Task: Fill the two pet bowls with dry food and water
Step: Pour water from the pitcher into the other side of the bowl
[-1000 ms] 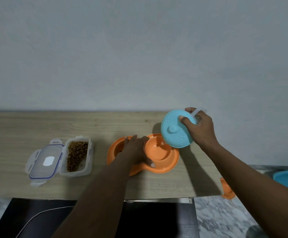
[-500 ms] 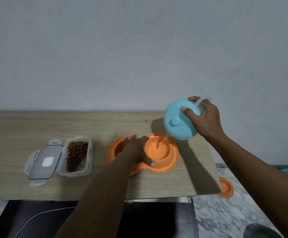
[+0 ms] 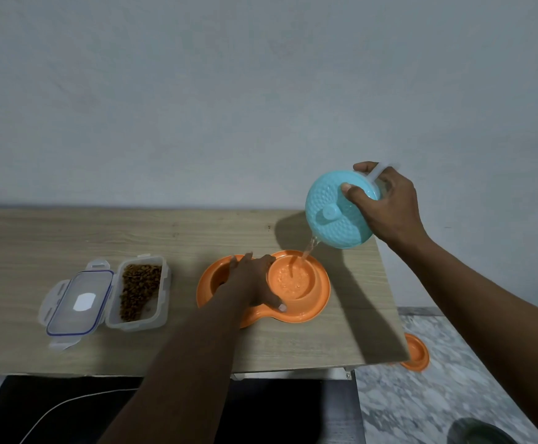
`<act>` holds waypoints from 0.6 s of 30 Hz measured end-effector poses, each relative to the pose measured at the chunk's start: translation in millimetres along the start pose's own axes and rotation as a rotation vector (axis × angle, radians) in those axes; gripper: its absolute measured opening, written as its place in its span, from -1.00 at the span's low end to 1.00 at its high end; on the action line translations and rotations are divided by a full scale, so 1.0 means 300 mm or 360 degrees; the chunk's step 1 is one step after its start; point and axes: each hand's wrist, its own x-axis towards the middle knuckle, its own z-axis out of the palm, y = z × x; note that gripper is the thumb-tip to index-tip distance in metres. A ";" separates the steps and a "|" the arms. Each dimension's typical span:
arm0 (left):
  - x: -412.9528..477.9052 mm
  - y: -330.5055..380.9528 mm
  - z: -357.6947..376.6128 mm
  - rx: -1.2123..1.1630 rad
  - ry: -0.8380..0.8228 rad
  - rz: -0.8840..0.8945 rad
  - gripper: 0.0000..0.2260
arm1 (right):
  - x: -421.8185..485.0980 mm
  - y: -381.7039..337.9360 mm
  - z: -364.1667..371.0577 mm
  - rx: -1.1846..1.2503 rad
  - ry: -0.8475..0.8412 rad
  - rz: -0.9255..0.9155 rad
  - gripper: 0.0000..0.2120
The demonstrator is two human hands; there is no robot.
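Note:
An orange double pet bowl (image 3: 320, 299) sits on the wooden table (image 3: 37, 238). My left hand (image 3: 254, 283) presses on its middle, covering most of the left bowl. My right hand (image 3: 386, 203) holds a light blue lidded jug (image 3: 334, 216) tilted over the right bowl. A thin stream of water (image 3: 309, 251) falls from the jug into the right bowl (image 3: 290, 280), which holds rippling water. A clear container of dry brown kibble (image 3: 139, 291) stands open at the left, its lid (image 3: 77, 301) lying beside it.
The table ends just right of the bowl, with marbled floor (image 3: 421, 405) below. An orange dish (image 3: 416, 350) lies on the floor by the table corner. A dark round object (image 3: 479, 432) shows at bottom right. A white cable (image 3: 69, 408) crosses the dark surface below the table.
My right hand has raised and tipped the blue jug further, and water now pours into the right bowl. My left hand has stayed on the orange bowl.

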 end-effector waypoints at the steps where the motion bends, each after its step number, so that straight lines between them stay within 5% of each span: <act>1: -0.002 0.002 -0.001 -0.0007 -0.0001 0.0004 0.06 | -0.004 0.004 0.005 0.0003 -0.0005 0.0003 -0.53; 8: 0.009 -0.008 0.007 0.0007 -0.0009 -0.0016 0.07 | -0.038 0.091 0.057 0.0131 -0.0022 0.0199 -0.58; 13: 0.011 -0.010 0.009 0.0014 -0.0016 -0.0003 0.07 | -0.059 0.168 0.091 0.0509 0.0068 0.0593 -0.84; 18: 0.017 -0.014 0.011 0.0024 -0.0030 -0.0006 0.06 | -0.049 0.218 0.087 0.0838 0.0229 0.0966 -0.83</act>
